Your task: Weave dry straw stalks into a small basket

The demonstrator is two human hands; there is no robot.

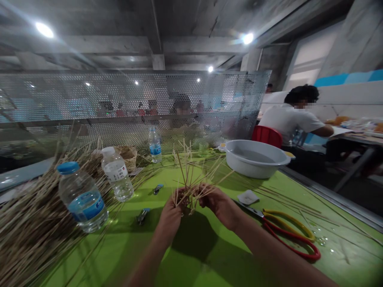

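Observation:
In the middle of the head view, above the green table, a small bundle of woven straw (189, 199) is held up between my hands, its loose strands fanning upward and outward. My left hand (176, 201) is closed round its left side. From the right, my right hand (213, 199) has its fingers bent and pinched on the strands. The fingertips of both hands are partly hidden by the straw. A pair of scissors (269, 219) with one yellow and one red handle lies to the right, its blades partly behind my right forearm.
A heap of dry straw (36, 223) covers the left, with a blue-capped bottle (85, 205) and a white-capped bottle (117, 175). Two small clips (143, 216) lie near my left hand. At the back right stands a white basin (254, 165). Beyond it sits a person (287, 119).

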